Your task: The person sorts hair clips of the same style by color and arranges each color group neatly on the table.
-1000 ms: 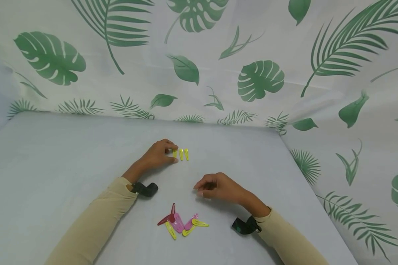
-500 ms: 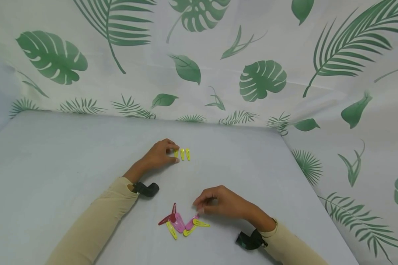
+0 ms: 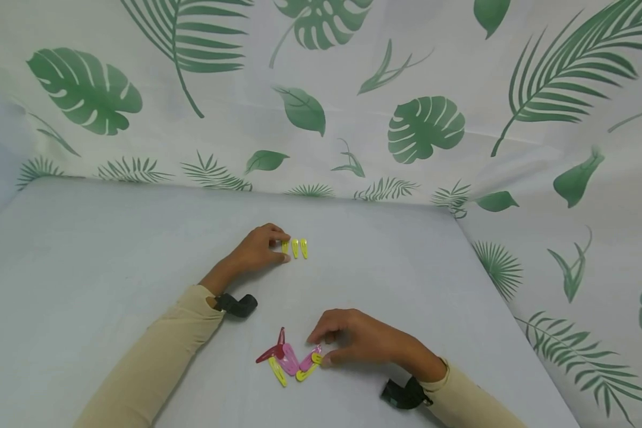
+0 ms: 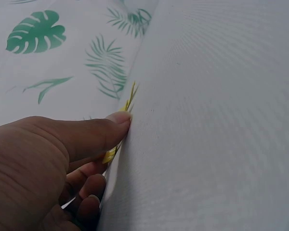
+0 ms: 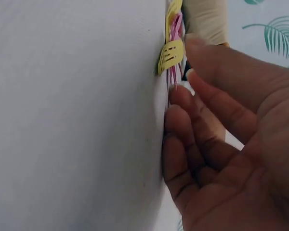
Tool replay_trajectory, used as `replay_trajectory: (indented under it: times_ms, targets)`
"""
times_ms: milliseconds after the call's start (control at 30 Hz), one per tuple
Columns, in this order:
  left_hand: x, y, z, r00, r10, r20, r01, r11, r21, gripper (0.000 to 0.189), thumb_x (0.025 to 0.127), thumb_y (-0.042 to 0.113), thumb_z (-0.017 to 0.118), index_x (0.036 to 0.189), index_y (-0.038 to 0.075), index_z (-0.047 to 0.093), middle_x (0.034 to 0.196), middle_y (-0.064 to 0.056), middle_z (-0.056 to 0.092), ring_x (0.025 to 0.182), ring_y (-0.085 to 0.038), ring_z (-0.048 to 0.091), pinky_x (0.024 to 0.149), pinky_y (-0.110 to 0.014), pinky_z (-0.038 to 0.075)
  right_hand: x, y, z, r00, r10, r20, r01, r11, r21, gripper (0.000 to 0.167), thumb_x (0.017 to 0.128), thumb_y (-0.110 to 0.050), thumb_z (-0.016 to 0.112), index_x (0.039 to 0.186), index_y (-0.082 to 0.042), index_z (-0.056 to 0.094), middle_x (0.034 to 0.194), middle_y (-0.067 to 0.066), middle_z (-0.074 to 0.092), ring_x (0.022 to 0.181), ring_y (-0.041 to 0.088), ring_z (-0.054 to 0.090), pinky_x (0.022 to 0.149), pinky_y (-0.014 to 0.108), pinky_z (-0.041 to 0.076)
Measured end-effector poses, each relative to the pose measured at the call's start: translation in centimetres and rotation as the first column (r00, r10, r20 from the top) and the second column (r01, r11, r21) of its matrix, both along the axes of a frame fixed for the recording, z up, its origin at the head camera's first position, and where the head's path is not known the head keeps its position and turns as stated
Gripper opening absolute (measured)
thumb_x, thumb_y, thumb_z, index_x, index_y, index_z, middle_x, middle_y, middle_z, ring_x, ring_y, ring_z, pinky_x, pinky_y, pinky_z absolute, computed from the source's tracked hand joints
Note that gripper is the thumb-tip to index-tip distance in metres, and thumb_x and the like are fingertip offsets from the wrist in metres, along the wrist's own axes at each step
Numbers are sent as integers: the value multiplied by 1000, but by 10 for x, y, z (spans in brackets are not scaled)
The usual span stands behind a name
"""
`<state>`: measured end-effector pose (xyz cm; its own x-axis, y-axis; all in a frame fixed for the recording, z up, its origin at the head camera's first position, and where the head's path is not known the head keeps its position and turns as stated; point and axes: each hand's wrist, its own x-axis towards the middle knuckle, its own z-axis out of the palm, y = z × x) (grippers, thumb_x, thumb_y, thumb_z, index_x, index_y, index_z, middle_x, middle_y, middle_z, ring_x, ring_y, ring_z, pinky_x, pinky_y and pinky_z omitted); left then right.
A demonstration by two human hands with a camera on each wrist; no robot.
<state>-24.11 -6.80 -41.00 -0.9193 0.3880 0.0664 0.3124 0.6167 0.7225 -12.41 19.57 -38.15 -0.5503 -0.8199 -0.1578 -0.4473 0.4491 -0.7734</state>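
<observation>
Hair-clip pile [image 3: 288, 360], near on desk [image 3: 406, 267]: red, pink, yellow. Upper yellow clip [image 3: 317, 359]: just left of the thumb, long axis mostly hidden. Right hand [image 3: 361, 337]: nearer, fingers apart. Beyond: left hand [image 3: 257, 248], pinching end yellow clip [image 3: 285, 246], lengthwise near-to-far; two parallel yellow clips [image 3: 295, 248] rightward.

The left hand [image 3: 257, 248] partly covered the yellow clip [image 3: 285, 247] at the row's 9 o'clock end. The right hand [image 3: 366, 337] hid the 3 o'clock end of a pile clip [image 3: 317, 359]; contact there was unclear. The head view's bottom edge cut off the left sleeve [image 3: 150, 359] at 8 o'clock, the right sleeve [image 3: 473, 401] at 5.
</observation>
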Motion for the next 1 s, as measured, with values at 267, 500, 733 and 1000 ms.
replay_trajectory:
  times_ms: [267,500,733,1000]
  targets:
    - [1,-1,0,1000,2,-8,-2,1000,2,47,85,15,76,128,0,62,126,-16,54,107,-29,53,90,-42,45,2,-5,-1,992,14,-123,-6,998,68,23,85,-10,77,107,-18,74,96,-14,58,88,2,55,80,22,48]
    - [0,-1,-1,1000,5,5,-5,1000,5,48,86,15,75,129,1,62,128,-16,53,109,-30,53,91,-42,44,-1,-4,-3,996,-15,-88,16,1000,7,16,89,-8,72,100,-19,72,91,-11,62,82,5,55,74,23,50]
    - [0,0,-2,1000,13,20,-13,1000,-7,48,86,16,75,130,3,61,128,-15,53,109,-29,52,91,-42,44,-3,-2,-6,991,-106,-77,98,991,-94,22,90,-1,68,106,-16,69,91,-8,64,80,8,56,72,25,50]
    - [0,0,-1,1000,2,10,-2,1000,-8,49,86,17,75,131,2,61,128,-15,53,110,-30,52,92,-43,44,-11,0,-5,982,-182,-57,175,978,-114,23,89,1,68,106,-14,71,97,-7,67,84,12,57,75,27,50]
